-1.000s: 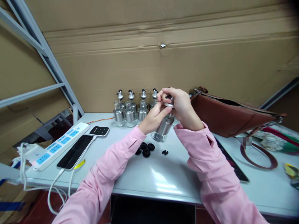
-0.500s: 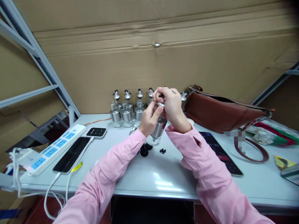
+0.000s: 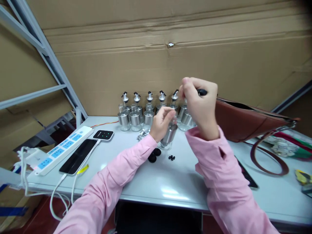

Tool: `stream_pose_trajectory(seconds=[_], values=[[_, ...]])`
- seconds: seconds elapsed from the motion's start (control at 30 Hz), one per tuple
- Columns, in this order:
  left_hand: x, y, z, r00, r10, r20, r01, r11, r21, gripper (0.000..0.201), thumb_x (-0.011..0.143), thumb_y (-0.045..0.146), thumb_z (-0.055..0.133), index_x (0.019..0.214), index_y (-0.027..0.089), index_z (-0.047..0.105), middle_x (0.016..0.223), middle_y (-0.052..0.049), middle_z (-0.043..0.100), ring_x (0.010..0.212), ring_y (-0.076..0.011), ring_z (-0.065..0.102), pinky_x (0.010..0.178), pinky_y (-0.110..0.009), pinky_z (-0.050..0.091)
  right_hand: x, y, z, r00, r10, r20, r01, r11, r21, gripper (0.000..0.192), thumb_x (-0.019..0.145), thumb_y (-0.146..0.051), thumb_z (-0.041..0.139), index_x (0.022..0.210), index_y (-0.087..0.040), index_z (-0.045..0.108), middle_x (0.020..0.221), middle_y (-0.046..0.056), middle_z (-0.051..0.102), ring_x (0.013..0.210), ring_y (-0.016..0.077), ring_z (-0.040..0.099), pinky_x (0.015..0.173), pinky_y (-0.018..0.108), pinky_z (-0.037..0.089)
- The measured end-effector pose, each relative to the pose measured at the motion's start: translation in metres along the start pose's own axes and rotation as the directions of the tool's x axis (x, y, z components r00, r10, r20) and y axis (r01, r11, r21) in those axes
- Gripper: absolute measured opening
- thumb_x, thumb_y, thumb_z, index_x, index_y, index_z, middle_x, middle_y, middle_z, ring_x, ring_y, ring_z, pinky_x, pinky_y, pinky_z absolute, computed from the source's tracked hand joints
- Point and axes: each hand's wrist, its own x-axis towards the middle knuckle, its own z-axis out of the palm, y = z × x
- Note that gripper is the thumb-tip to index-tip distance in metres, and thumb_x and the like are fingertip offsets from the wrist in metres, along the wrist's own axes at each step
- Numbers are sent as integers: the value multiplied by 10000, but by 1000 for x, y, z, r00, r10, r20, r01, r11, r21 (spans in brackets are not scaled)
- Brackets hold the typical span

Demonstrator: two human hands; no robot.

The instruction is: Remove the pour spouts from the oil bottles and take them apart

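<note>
**Cardboard Wall Behind a Grey Table**

Large sheets of brown cardboard [image 3: 170, 58] stand as the back wall, creased in long horizontal bands, with a small tear near the upper middle. At the left, a grey metal shelf frame [image 3: 46, 55] rises at a slant, one bar crossing level and more cardboard filling the space behind it. A pale grey table [image 3: 165, 182] runs across the foreground, its smooth top showing soft bright reflections of overhead light near the front edge. Under the table the space is dark, and a reddish floor [image 3: 41, 211] shows at the lower left. A dark diagonal strip [image 3: 291, 97] crosses the cardboard at the far right.
</note>
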Motion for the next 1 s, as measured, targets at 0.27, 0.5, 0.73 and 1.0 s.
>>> stream_pose_trajectory(seconds=[0.27, 0.5, 0.73, 1.0], values=[[20, 19, -16, 998, 0, 65, 3, 999, -39, 441, 712, 595, 592, 791, 173, 488, 702, 16, 532, 666, -91, 538, 646, -218, 444, 8, 7, -19, 697, 114, 707, 0, 987, -160, 140, 703, -295, 687, 675, -176, 621, 609, -23, 593, 545, 97, 510, 539, 229, 351], [46, 36, -74, 964, 246, -102, -140, 793, 592, 241, 836, 367, 526, 993, 186, 498, 1087, -74, 516, 1094, -182, 467, 1000, -328, 326, 10, 31, -17, 706, 308, 638, -172, 948, -268, 135, 695, -221, 693, 611, -175, 597, 522, -16, 597, 491, 113, 556, 532, 241, 405], [48, 47, -145, 963, 30, -266, 237, 369, 899, 411, 779, 367, 568, 1152, 222, 475, 1346, -125, 337, 1323, -304, 230, 1075, -528, 189, 9, 73, -13, 724, 419, 548, -178, 881, -439, 109, 698, -172, 666, 615, -172, 596, 502, -25, 601, 477, 115, 559, 584, 246, 428], [42, 28, -147, 907, -327, -265, 319, 126, 939, 663, 720, 532, 602, 1285, 252, 398, 1506, -130, -8, 1360, -400, -101, 966, -728, 83, 2, 109, 4, 755, 419, 505, -98, 833, -545, 39, 717, -177, 631, 685, -159, 618, 521, -12, 609, 573, 139, 597, 621, 242, 413]])
